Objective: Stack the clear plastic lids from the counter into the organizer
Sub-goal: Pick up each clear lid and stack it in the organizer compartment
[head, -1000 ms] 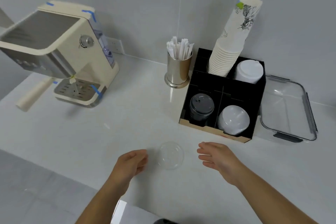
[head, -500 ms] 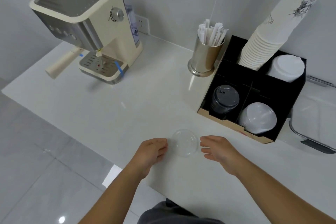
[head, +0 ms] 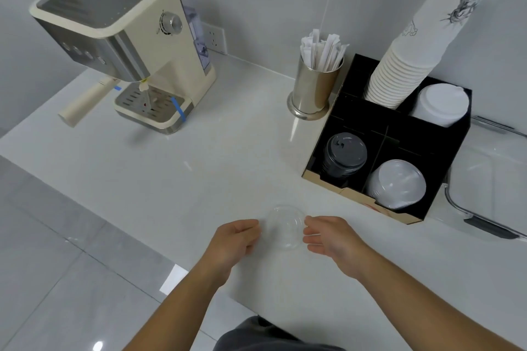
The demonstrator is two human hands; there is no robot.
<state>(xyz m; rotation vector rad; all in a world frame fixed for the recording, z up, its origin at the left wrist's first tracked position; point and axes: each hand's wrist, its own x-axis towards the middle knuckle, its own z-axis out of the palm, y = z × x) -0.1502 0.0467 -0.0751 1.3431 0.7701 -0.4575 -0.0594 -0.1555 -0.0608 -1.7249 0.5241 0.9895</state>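
Observation:
A single clear plastic lid (head: 285, 226) lies flat on the white counter, close to its front edge. My left hand (head: 236, 239) is just left of it with its fingers curled toward the rim. My right hand (head: 328, 236) is on the other side, fingertips touching the right rim. Neither hand has lifted the lid. The black organizer (head: 445, 168) stands to the back right. Its front right compartment holds a stack of clear lids (head: 396, 184).
The organizer also holds black lids (head: 345, 155), white lids (head: 439, 104) and a tall stack of paper cups (head: 410, 60). A metal cup of wrapped sticks (head: 315, 88) stands left of it, a clear glass container (head: 490, 179) to its right, an espresso machine (head: 128, 45) far left.
Both hands have closed in on the lid from either side until the fingers reach its rim. The lid has stayed on the counter. My head has moved, shifting the view.

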